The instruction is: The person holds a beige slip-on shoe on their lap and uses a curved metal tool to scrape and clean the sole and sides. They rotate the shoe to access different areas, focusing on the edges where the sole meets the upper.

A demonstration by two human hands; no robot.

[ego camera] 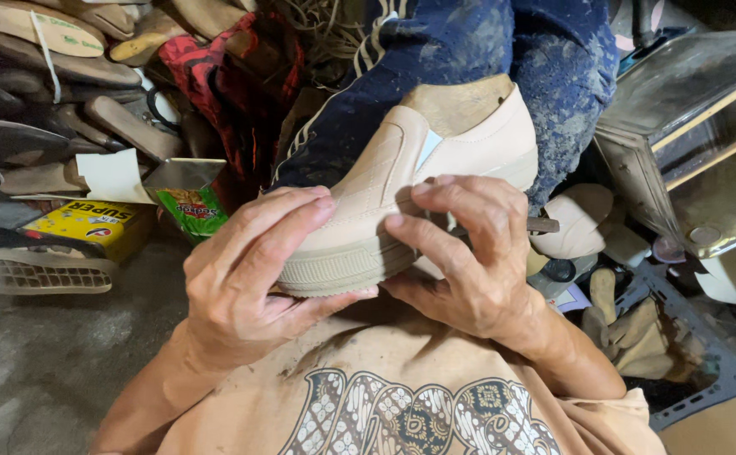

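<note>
While gripped, beige shoe [402, 202] between both hands [360, 270]

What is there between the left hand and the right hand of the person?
In the head view, the toe of a beige shoe lies between them. The left hand grips it from one side, the right hand from the other.

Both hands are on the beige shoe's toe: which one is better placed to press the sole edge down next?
Probably the left hand. Its thumb already lies along the ribbed sole edge under the toe of the beige shoe, fingers over the top. The right hand grips the upper from the side, steadying it.
</note>
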